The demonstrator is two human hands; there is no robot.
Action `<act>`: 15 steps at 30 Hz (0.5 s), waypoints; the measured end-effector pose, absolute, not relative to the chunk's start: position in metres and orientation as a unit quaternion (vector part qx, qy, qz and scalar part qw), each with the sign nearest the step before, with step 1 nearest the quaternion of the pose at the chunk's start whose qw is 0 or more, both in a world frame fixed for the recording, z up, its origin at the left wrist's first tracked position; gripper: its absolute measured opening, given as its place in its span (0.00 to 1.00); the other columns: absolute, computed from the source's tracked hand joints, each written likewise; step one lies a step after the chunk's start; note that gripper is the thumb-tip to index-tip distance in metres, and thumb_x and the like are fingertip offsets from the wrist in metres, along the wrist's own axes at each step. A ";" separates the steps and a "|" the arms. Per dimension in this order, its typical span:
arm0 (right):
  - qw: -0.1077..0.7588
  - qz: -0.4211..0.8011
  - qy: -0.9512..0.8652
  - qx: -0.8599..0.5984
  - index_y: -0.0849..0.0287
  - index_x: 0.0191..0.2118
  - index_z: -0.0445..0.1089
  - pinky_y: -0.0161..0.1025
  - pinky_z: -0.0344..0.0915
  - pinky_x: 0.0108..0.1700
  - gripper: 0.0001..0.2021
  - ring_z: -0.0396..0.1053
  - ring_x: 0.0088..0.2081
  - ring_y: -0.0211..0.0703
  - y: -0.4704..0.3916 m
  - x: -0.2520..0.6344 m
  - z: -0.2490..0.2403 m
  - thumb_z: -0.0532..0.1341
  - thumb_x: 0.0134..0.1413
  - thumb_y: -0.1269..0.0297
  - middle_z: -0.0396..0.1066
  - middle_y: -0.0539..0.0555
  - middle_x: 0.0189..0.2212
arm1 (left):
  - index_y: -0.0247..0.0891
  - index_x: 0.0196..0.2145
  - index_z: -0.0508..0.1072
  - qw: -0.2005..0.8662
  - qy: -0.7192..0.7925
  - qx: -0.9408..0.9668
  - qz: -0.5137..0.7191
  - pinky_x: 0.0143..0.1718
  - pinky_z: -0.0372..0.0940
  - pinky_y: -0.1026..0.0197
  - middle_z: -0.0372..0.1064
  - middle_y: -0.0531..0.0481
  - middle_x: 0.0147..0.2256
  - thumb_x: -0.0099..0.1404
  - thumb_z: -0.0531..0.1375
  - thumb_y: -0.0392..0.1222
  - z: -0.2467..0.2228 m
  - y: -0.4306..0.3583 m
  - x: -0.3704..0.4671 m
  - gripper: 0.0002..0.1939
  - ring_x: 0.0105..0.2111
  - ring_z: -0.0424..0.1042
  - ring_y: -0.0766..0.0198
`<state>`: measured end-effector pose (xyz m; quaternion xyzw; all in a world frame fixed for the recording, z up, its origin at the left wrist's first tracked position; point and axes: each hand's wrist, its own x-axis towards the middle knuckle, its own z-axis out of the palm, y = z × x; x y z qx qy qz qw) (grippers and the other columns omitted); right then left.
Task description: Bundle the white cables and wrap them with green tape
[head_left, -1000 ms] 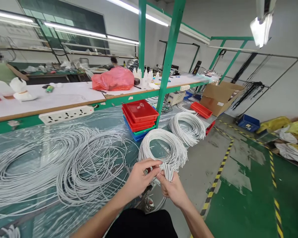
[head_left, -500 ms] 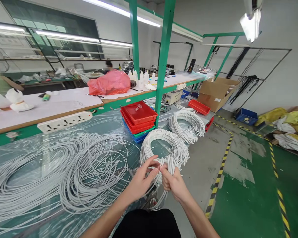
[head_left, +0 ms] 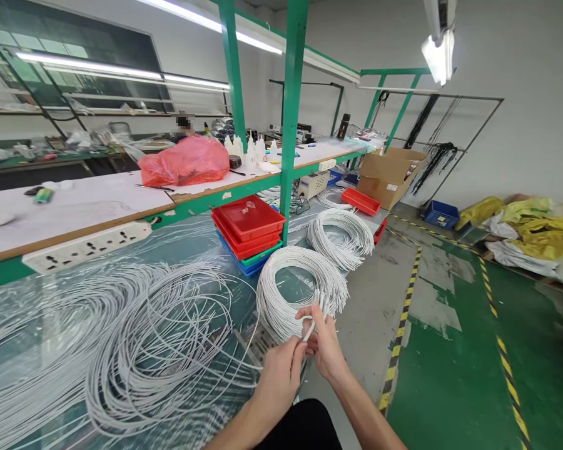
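Note:
My right hand [head_left: 324, 340] is closed around a bundle of white cables [head_left: 323, 301], whose cut ends stick up above the fingers. Just left of it and lower, my left hand [head_left: 284, 372] pinches a white cable [head_left: 308, 331] that runs up toward the right hand. Directly behind the hands lies a coiled bundle of white cables [head_left: 274, 290]. To the left, a looser tangle of white cables [head_left: 154, 337] spreads over the bench, with stray strands reaching toward my left hand.
Stacked red, green and blue trays [head_left: 248, 219] stand beside the green post [head_left: 291, 125]. Another cable coil [head_left: 316, 234] lies farther back, near a cardboard box [head_left: 385, 178]. A power strip [head_left: 89, 247] runs along the shelf edge. Right of the bench is floor with striped tape [head_left: 406, 319].
My left hand has moved down and now pinches a cable below the right hand. My right hand keeps hold of the bundle. The view has turned slightly to the right.

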<state>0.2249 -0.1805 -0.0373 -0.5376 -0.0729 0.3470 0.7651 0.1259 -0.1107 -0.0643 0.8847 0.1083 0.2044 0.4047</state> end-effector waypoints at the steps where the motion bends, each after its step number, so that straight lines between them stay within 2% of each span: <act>1: 0.757 0.329 -0.064 -0.562 0.58 0.27 0.67 0.32 0.40 0.17 0.27 0.40 0.16 0.30 -0.180 0.225 -0.039 0.67 0.44 0.35 0.44 0.39 0.13 | 0.40 0.29 0.63 0.394 0.111 0.890 0.199 0.27 0.56 0.62 0.68 0.52 0.24 0.75 0.43 0.43 -0.064 -0.111 0.127 0.18 0.23 0.68 0.64; 6: 0.724 0.225 -0.114 -0.642 0.55 0.15 0.54 0.36 0.49 0.22 0.31 0.49 0.19 0.35 -0.179 0.229 -0.048 0.62 0.52 0.36 0.49 0.45 0.14 | 0.42 0.28 0.63 0.333 0.104 0.922 0.166 0.27 0.56 0.60 0.70 0.50 0.25 0.75 0.43 0.43 -0.058 -0.110 0.131 0.18 0.23 0.70 0.61; 8: 0.722 0.225 -0.141 -0.639 0.56 0.15 0.55 0.37 0.51 0.24 0.31 0.50 0.20 0.36 -0.181 0.231 -0.048 0.60 0.54 0.36 0.51 0.46 0.14 | 0.42 0.29 0.64 0.317 0.097 0.931 0.155 0.27 0.57 0.59 0.72 0.48 0.26 0.75 0.43 0.42 -0.056 -0.110 0.134 0.18 0.24 0.71 0.59; 11: 0.731 0.247 -0.153 -0.617 0.57 0.19 0.63 0.37 0.57 0.29 0.29 0.59 0.24 0.40 -0.185 0.233 -0.046 0.60 0.54 0.35 0.60 0.50 0.18 | 0.41 0.32 0.67 0.292 0.086 0.940 0.153 0.29 0.60 0.58 0.74 0.46 0.29 0.75 0.43 0.41 -0.056 -0.111 0.137 0.18 0.28 0.74 0.57; 13: 0.746 0.264 -0.141 -0.595 0.58 0.19 0.66 0.39 0.61 0.34 0.29 0.64 0.27 0.43 -0.187 0.234 -0.045 0.60 0.54 0.35 0.65 0.52 0.20 | 0.41 0.33 0.69 0.282 0.084 0.939 0.180 0.35 0.64 0.56 0.75 0.44 0.33 0.74 0.46 0.41 -0.060 -0.113 0.139 0.15 0.34 0.75 0.54; 15: 0.766 0.262 -0.111 -0.576 0.56 0.16 0.62 0.40 0.63 0.36 0.31 0.65 0.27 0.44 -0.190 0.237 -0.044 0.59 0.56 0.35 0.61 0.50 0.17 | 0.40 0.41 0.70 0.294 0.089 0.926 0.221 0.43 0.66 0.52 0.75 0.42 0.41 0.71 0.53 0.42 -0.068 -0.116 0.139 0.08 0.43 0.74 0.51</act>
